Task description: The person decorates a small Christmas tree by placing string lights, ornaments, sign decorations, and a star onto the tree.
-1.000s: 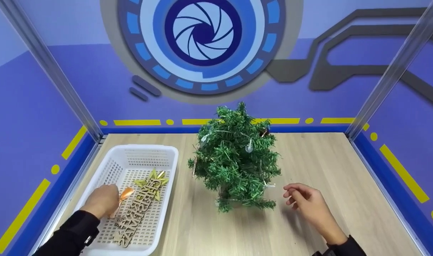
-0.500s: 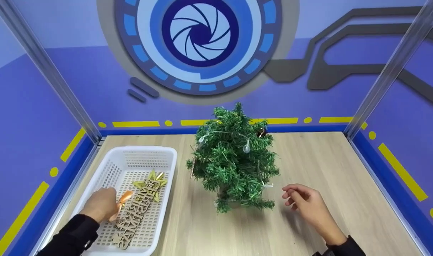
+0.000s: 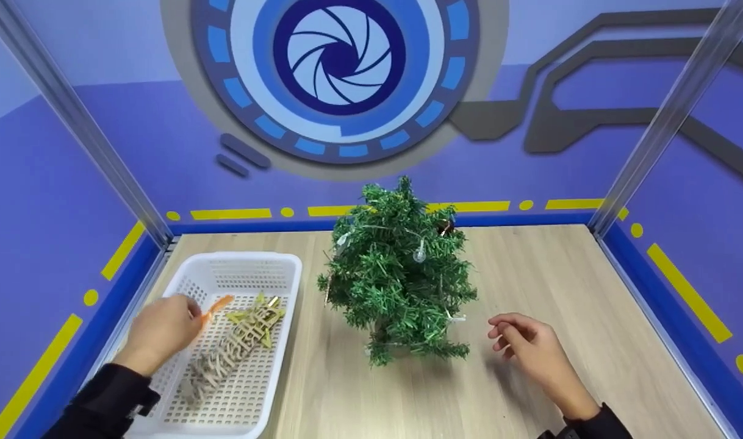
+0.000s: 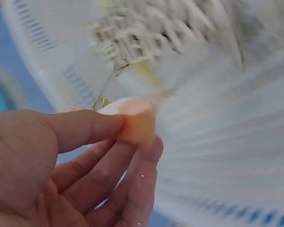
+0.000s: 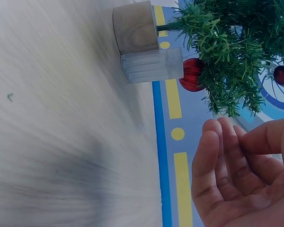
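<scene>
My left hand (image 3: 164, 332) is over the white basket and pinches an orange ribbon (image 3: 218, 306) between thumb and fingers. In the left wrist view a thin gold cord (image 4: 103, 87) runs near those fingertips towards a wooden letter sign (image 4: 142, 35). The sign is blurred there and in the head view, and I cannot tell whether it hangs from the ribbon. Beside it shows a yellow-green star (image 3: 240, 317), partly covered. To the right of the small green Christmas tree (image 3: 396, 280), my right hand (image 3: 530, 350) holds nothing, its fingers loosely bent.
The white basket (image 3: 299, 286) stands on the left of the wooden table (image 3: 554, 274). Clear bulbs (image 3: 419, 253) on a wire hang on the tree. Its wooden base (image 5: 135, 28) has a clear block (image 5: 154, 65) beside it, near a red bauble (image 5: 191, 74).
My left hand has risen, bringing the orange ribbon up and back a little. The wooden sign has shifted slightly and become blurred. My right hand has stayed almost still.
</scene>
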A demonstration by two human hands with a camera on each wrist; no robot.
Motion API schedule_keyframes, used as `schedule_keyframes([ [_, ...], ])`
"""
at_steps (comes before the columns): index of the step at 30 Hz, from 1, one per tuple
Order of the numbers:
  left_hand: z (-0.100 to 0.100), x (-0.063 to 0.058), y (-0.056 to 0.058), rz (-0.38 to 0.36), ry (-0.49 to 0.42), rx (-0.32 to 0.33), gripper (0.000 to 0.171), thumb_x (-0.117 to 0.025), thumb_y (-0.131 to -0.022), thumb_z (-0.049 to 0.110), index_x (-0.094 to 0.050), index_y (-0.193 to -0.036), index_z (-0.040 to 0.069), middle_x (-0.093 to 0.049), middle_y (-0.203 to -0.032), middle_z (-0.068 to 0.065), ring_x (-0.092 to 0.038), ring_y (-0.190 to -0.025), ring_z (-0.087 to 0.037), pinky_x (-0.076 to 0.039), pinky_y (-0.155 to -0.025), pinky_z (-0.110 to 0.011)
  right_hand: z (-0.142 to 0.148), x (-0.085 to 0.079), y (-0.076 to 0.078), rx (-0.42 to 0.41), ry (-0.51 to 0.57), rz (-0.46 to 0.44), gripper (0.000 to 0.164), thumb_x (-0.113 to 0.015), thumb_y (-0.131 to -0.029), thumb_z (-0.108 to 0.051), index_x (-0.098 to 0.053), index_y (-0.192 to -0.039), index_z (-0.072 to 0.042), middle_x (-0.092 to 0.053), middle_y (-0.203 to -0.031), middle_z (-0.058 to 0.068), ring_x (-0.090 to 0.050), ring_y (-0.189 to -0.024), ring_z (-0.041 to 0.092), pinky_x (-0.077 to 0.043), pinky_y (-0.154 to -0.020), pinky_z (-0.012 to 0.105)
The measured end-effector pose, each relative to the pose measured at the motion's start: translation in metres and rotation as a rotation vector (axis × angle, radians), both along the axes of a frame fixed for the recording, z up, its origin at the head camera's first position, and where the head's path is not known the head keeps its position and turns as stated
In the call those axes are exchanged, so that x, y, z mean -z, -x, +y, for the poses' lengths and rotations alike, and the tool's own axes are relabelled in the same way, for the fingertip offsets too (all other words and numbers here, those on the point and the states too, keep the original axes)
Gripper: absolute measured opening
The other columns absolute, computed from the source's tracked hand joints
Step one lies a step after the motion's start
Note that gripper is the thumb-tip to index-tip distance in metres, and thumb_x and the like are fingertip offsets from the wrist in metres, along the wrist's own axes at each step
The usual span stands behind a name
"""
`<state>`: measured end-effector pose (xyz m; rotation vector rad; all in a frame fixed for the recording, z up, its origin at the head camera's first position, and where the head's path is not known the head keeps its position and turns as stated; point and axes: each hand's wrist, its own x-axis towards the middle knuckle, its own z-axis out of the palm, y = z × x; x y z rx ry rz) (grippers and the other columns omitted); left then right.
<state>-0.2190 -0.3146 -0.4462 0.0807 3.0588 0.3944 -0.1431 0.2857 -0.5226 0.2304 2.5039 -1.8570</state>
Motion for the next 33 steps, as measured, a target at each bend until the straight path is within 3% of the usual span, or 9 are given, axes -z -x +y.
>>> schedule_keyframes([
  [3,0.005,-0.022,-0.003,0.054,-0.037,0.019,0.015,-0.065,-0.091,0.021,-0.073,-0.093,0.008,-0.069,-0.078,-0.008,-0.053,-0.060,-0.018,-0.039,-0.052,-0.030,0.000,-0.001,-0.001,0.001,-0.005,0.005,0.021,-0.053,-0.103,-0.017,-0.068,-0.114,-0.007,-0.068,-0.103,0.022,-0.069,-0.082,0.025,-0.060,-0.068,0.036],
  [11,0.014,-0.057,-0.018,0.049,-0.088,0.026,0.020,-0.060,-0.093,0.021,-0.075,-0.104,0.014,-0.074,-0.096,-0.009,-0.052,-0.057,-0.016,-0.038,-0.049,-0.029,-0.002,-0.004,-0.001,-0.003,0.025,0.015,0.021,-0.052,-0.103,-0.014,-0.067,-0.114,-0.005,-0.067,-0.103,0.024,-0.069,-0.080,0.027,-0.060,-0.067,0.037],
  [14,0.021,-0.071,-0.026,0.127,-0.124,0.040,0.020,-0.059,-0.094,0.023,-0.075,-0.105,0.018,-0.074,-0.091,-0.005,-0.047,-0.049,-0.014,-0.033,-0.042,-0.028,-0.002,-0.009,-0.001,-0.003,0.026,0.027,0.021,-0.051,-0.103,-0.014,-0.066,-0.115,-0.005,-0.068,-0.102,0.022,-0.069,-0.081,0.026,-0.060,-0.067,0.038],
  [17,0.035,-0.087,-0.035,0.258,-0.206,0.056,0.016,-0.062,-0.095,0.025,-0.075,-0.104,0.020,-0.072,-0.086,0.000,-0.049,-0.050,-0.011,-0.036,-0.041,-0.025,-0.001,-0.018,-0.002,-0.004,0.005,0.073,0.022,-0.052,-0.103,-0.017,-0.067,-0.115,-0.005,-0.069,-0.101,0.020,-0.070,-0.081,0.026,-0.061,-0.068,0.037],
  [21,0.062,-0.102,-0.046,0.452,-0.360,0.114,0.009,-0.072,-0.091,0.022,-0.076,-0.099,0.021,-0.069,-0.084,0.008,-0.058,-0.067,-0.007,-0.051,-0.056,-0.018,-0.002,-0.042,-0.004,0.005,-0.014,0.174,0.023,-0.054,-0.103,-0.019,-0.068,-0.114,-0.005,-0.070,-0.099,0.018,-0.070,-0.079,0.025,-0.061,-0.067,0.037],
  [24,0.085,-0.109,-0.054,0.531,-0.459,0.204,0.009,-0.074,-0.089,0.019,-0.076,-0.098,0.020,-0.067,-0.086,0.012,-0.061,-0.072,-0.004,-0.055,-0.065,-0.015,-0.008,-0.067,-0.006,0.013,-0.016,0.250,0.024,-0.056,-0.102,-0.023,-0.069,-0.113,-0.007,-0.070,-0.097,0.017,-0.069,-0.076,0.025,-0.061,-0.065,0.036],
  [27,0.108,-0.119,-0.061,0.543,-0.539,0.294,0.014,-0.075,-0.088,0.016,-0.076,-0.100,0.023,-0.067,-0.088,0.014,-0.061,-0.073,-0.004,-0.056,-0.066,-0.017,-0.017,-0.096,-0.010,-0.012,-0.025,0.347,0.025,-0.055,-0.102,-0.022,-0.069,-0.114,-0.006,-0.068,-0.092,0.016,-0.066,-0.072,0.024,-0.059,-0.062,0.033],
  [33,0.153,-0.140,-0.073,0.457,-0.655,0.441,0.017,-0.072,-0.090,0.015,-0.075,-0.101,0.028,-0.067,-0.090,0.014,-0.062,-0.075,-0.004,-0.057,-0.069,-0.021,-0.054,-0.148,-0.019,-0.161,-0.044,0.563,0.019,-0.056,-0.100,-0.007,-0.070,-0.112,-0.003,-0.065,-0.085,0.012,-0.059,-0.061,0.018,-0.054,-0.054,0.028],
])
